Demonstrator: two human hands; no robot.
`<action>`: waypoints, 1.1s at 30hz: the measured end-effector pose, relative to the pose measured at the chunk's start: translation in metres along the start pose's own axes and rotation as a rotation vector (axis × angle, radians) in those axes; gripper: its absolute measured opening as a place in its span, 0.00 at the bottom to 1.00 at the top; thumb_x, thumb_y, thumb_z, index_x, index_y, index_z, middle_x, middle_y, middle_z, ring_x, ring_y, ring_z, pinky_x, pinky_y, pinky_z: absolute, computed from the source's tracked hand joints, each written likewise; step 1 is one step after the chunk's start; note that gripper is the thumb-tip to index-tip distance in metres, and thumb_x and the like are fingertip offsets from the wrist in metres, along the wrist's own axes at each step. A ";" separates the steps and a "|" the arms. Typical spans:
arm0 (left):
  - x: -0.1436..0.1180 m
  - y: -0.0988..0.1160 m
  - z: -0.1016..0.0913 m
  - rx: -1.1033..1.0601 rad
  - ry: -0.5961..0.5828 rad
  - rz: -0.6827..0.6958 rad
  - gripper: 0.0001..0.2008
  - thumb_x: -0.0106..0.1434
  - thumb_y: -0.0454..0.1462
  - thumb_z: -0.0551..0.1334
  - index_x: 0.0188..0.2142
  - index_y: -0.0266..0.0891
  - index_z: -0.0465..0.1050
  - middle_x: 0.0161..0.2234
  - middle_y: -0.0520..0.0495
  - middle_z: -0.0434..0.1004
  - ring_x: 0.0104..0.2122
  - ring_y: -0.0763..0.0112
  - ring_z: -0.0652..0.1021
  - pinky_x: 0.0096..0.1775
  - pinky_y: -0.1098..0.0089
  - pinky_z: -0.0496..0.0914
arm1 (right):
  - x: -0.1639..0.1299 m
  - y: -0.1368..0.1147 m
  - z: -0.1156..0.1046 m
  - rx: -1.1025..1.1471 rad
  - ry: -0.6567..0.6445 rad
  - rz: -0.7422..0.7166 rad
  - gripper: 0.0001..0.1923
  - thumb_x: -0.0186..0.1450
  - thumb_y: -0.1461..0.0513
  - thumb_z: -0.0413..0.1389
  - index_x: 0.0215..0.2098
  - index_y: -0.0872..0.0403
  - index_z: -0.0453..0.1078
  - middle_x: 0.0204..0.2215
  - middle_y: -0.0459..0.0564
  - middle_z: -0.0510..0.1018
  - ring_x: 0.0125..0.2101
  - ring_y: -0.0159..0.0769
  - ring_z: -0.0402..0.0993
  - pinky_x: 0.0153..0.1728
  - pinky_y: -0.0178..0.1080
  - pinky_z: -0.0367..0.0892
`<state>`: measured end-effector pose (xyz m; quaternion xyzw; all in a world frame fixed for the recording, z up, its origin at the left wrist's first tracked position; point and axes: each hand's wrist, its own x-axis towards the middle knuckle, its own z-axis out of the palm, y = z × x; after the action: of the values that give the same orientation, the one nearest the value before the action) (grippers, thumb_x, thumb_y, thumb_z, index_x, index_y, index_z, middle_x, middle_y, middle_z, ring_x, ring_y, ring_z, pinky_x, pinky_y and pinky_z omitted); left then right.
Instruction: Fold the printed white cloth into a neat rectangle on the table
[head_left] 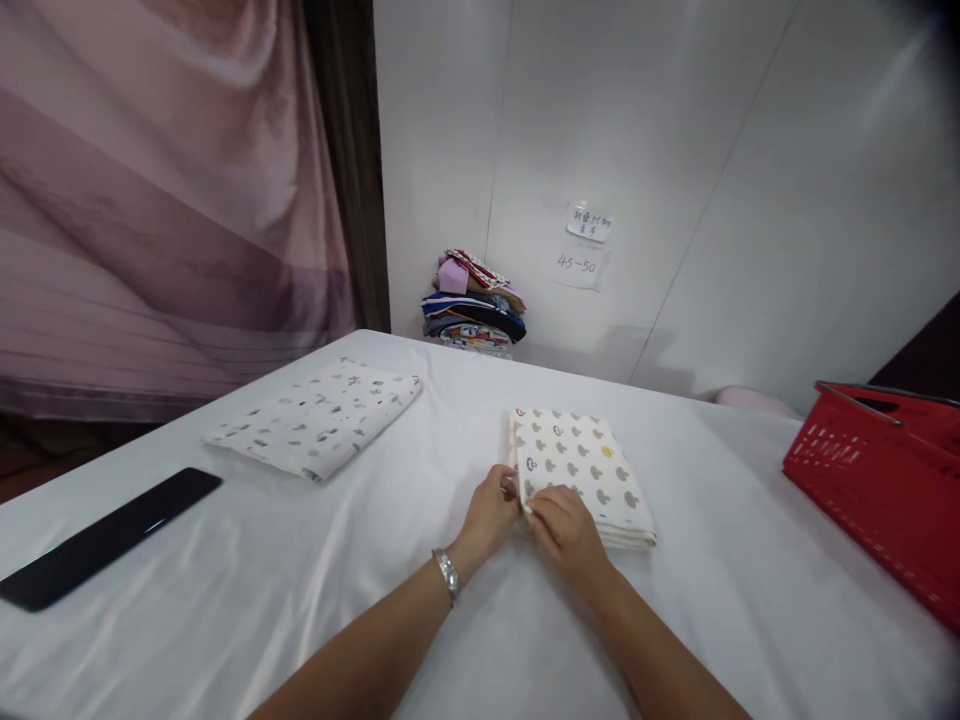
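Note:
A folded cream cloth (577, 460) with a grey mushroom-like print and a few coloured motifs lies on the white-covered table. At its near left corner, my left hand (491, 515) has its fingers curled against the layered edge; a silver bracelet is on that wrist. My right hand (570, 530) pinches the same corner from above, thumb and fingers closed on the cloth. The fingertips of both hands almost meet there. Part of the cloth's near edge is hidden behind my right hand.
A second folded white cloth (322, 415) with small dark prints lies to the left. Nearer is a long black glossy slab (112, 535). A red basket (885, 490) stands at the right edge. Folded fabrics (476, 305) are stacked beyond the table by the wall.

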<state>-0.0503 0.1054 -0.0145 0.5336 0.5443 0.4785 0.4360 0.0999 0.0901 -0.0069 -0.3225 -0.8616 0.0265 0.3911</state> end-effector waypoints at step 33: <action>0.000 -0.006 0.007 0.619 -0.026 0.102 0.09 0.64 0.36 0.50 0.42 0.41 0.65 0.29 0.48 0.73 0.31 0.66 0.74 0.33 0.71 0.61 | 0.080 0.102 0.036 -0.262 -0.623 0.516 0.31 0.68 0.49 0.38 0.63 0.56 0.50 0.65 0.54 0.46 0.64 0.44 0.37 0.60 0.53 0.37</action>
<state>-0.0442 0.1055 -0.0215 0.6736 0.6311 0.3043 0.2352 0.0905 0.2239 -0.0094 -0.5512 -0.8257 0.1098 0.0483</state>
